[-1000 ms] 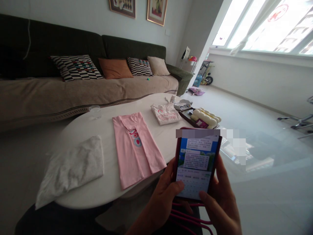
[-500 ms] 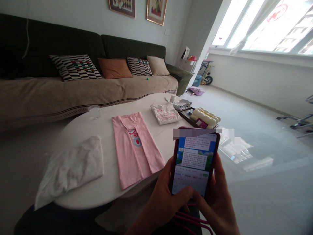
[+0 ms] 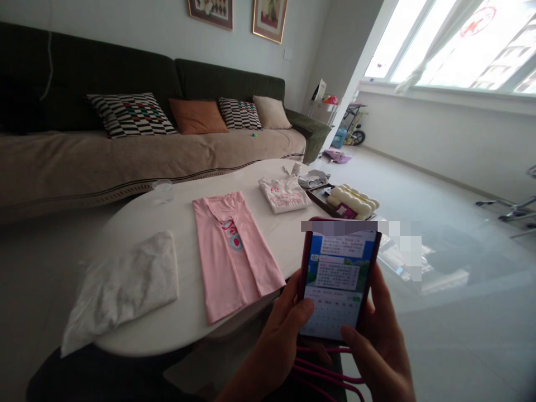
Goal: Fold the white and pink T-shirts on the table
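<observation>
A smartphone [image 3: 335, 290] in a dark red case is held upright between my two hands, its lit screen showing a chat and a keyboard. My left hand [image 3: 285, 329] grips its left side, with the thumb over the screen's left edge. Around the right side wraps my right hand [image 3: 383, 335], its thumb at the lower right of the screen. A pink cord [image 3: 330, 377] hangs below the phone. Just left of the hands, a partly folded pink shirt [image 3: 221, 262] with a printed design lies on the white table [image 3: 188, 318].
A folded white shirt [image 3: 285, 195] lies farther back, near a tray [image 3: 320, 195] with a cream bubble-shaped item [image 3: 354, 201]. At the table's left is a white cloth bundle [image 3: 129, 285], with a clear cup [image 3: 162, 191] behind it. A sofa [image 3: 138, 156] with cushions stands beyond.
My thumbs have moved apart: the left one went up to the screen's left edge, the right one to its lower right. The phone has shifted slightly right.
</observation>
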Tool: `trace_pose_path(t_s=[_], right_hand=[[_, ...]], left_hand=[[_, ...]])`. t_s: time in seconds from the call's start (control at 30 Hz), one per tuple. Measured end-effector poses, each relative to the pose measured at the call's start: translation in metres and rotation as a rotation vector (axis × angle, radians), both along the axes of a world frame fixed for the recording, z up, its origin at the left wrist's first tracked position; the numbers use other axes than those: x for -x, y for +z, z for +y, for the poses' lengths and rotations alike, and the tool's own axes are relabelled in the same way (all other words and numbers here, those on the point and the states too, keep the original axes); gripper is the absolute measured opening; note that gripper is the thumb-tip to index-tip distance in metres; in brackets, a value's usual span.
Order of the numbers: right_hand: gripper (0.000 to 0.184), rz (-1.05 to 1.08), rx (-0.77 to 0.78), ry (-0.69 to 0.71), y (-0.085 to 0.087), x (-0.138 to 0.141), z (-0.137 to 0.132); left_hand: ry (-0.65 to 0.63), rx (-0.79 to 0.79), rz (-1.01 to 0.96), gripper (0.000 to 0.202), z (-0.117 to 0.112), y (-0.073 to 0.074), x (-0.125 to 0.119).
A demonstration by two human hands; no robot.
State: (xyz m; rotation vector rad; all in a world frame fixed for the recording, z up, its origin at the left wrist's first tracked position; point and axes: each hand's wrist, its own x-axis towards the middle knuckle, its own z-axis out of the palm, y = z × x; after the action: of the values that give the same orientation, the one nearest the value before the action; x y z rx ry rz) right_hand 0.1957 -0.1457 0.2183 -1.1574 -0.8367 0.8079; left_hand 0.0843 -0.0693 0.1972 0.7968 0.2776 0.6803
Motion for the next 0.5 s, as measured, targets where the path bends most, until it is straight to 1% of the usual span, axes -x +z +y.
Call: trace_pose_path(t_s=[0.13, 0.27, 0.33, 0.43, 0.5], right_hand=[[0.072, 0.045, 0.000, 0.009, 0.0010, 0.0009, 0.0005], [0.077, 0.075, 0.006, 0.022, 0.0031, -0.0016, 0.0006], [0.076, 0.069, 0.019, 0.039, 0.0039, -0.0040, 0.0000], [0.075, 0.028, 0.024, 0.074, 0.0045, -0.0061, -0.0009], [0.075, 0.011, 0.016, 0.073, 0.0045, -0.0051, -0.0005]], left_hand=[[-0.004, -0.014, -0.058, 0.062, -0.0011, 0.0012, 0.0003], [0.018, 0.015, -0.099, 0.062, -0.0022, 0.0008, 0.0008], [0.012, 0.018, -0.109, 0.065, -0.0024, -0.0012, 0.0010], [-0.016, -0.018, -0.100, 0.073, -0.0024, -0.0041, 0.0020], [-0.018, -0.039, -0.076, 0.076, -0.0024, -0.0042, 0.0029]])
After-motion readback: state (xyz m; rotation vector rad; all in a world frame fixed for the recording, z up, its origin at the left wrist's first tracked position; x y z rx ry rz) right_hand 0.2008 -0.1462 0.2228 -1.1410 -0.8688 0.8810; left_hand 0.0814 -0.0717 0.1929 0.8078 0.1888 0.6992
